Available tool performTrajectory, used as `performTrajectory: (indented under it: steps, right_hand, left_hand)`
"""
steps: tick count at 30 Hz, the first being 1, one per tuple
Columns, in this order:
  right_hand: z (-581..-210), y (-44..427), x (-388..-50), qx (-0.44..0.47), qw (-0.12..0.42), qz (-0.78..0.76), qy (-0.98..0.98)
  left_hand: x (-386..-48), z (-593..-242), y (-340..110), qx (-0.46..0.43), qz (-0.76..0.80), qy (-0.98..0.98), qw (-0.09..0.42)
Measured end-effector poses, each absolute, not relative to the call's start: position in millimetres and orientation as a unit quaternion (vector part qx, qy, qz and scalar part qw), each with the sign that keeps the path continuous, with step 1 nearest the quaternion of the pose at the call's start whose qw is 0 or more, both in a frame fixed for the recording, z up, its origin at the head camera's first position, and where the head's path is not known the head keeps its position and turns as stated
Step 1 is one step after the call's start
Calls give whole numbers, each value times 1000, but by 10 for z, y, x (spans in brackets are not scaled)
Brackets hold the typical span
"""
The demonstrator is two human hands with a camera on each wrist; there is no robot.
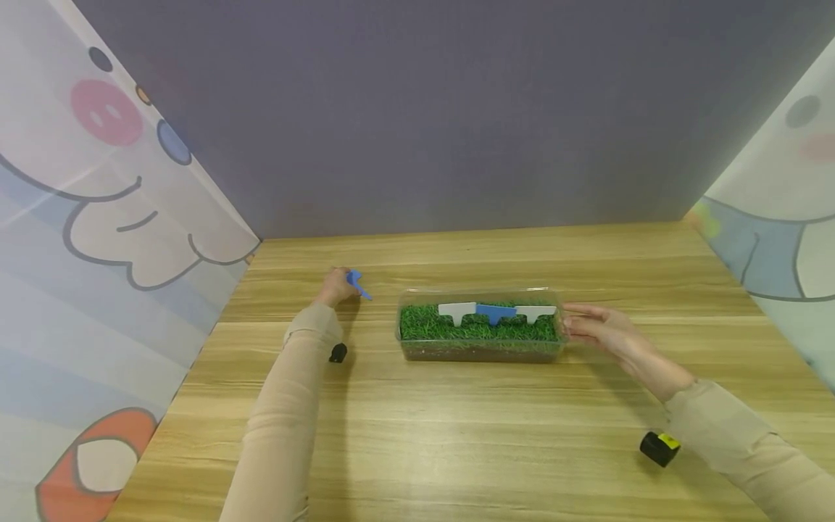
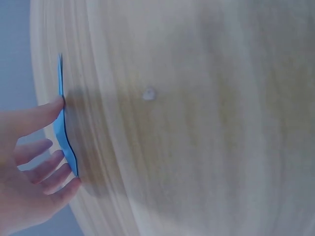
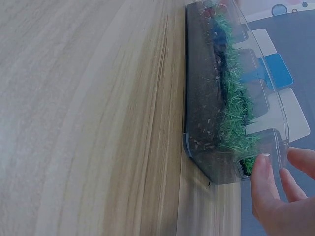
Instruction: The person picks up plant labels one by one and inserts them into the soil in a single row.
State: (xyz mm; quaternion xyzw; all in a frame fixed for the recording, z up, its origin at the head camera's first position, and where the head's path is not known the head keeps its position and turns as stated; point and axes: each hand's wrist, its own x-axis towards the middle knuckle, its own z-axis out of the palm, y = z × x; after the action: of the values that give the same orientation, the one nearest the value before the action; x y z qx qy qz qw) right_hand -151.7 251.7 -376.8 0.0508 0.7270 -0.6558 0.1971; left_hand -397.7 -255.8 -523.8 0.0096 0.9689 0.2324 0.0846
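My left hand [image 1: 335,287] pinches a blue plant label [image 1: 355,280] above the left part of the table. Edge-on in the left wrist view, this label [image 2: 63,129] lies between the thumb and the fingers. A clear plastic box [image 1: 483,349] with dark soil and green grass [image 1: 417,322] stands to the right. Out of the grass rise a white T-shaped label [image 1: 457,310], a blue one [image 1: 496,313] and another white one [image 1: 536,312], side by side. My right hand [image 1: 616,337] touches the box's right end with fingers fairly straight; the thumb [image 3: 264,172] is against the end wall.
Two black cylindrical pieces are beside the sleeves, one on the left [image 1: 338,353] and one with a yellow patch on the right [image 1: 660,448]. A grey wall [image 1: 457,116] borders the wooden table [image 1: 457,435] at the back. Cartoon-printed panels flank it.
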Motion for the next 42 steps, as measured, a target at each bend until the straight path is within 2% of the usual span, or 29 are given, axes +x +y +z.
performTrajectory:
  steps: [4, 6, 12, 13, 14, 15, 19, 20, 22, 26, 33, 34, 37, 42]
  right_hand:
    - [-3771, 2521, -1516, 48, 199, -658, 725]
    - [-3773, 2518, -1521, 54, 200, -655, 727]
    - [-3779, 2518, -1534, 59, 201, -653, 728]
    - [-3780, 2518, -1535, 58, 200, -653, 728]
    - [-3779, 2518, -1535, 58, 200, -652, 729]
    - [-3778, 2516, -1534, 57, 200, -650, 731]
    - [-3774, 2508, -1526, 52, 199, -650, 731]
    - [-3772, 2507, -1523, 50, 199, -652, 730]
    - [-3772, 2508, -1518, 46, 198, -654, 729]
    - [-3772, 2512, -1515, 42, 197, -653, 730]
    - [-3772, 2516, -1527, 48, 196, -653, 730]
    - [-3774, 2515, -1528, 46, 196, -655, 728]
    - [-3782, 2516, -1529, 43, 194, -662, 723]
    - [-3784, 2509, -1542, 47, 196, -662, 722]
  left_hand:
    - [-4090, -5297, -2598, 1, 211, 971, 110]
    - [-4005, -5143, -2534, -8, 210, 967, 142]
    - [-3694, -4666, -2299, -32, 218, 960, 176]
    - [-3718, -4710, -2313, -28, 213, 964, 159]
    - [-3717, -4703, -2312, -36, 213, 962, 169]
    - [-3768, -4777, -2346, -33, 206, 965, 159]
    - [-4090, -5226, -2545, -24, 167, 978, 121]
    - [-4111, -5235, -2556, -30, 166, 976, 137]
    - [-4161, -5293, -2582, -32, 161, 977, 137]
    - [-4111, -5202, -2559, -30, 161, 973, 165]
    - [-4110, -5180, -2562, -14, 146, 974, 173]
    - [-4124, -5204, -2561, -12, 140, 977, 162]
    - [-4063, -5109, -2511, -16, 139, 977, 161]
    - [-3559, -4455, -2181, -32, 176, 972, 155]
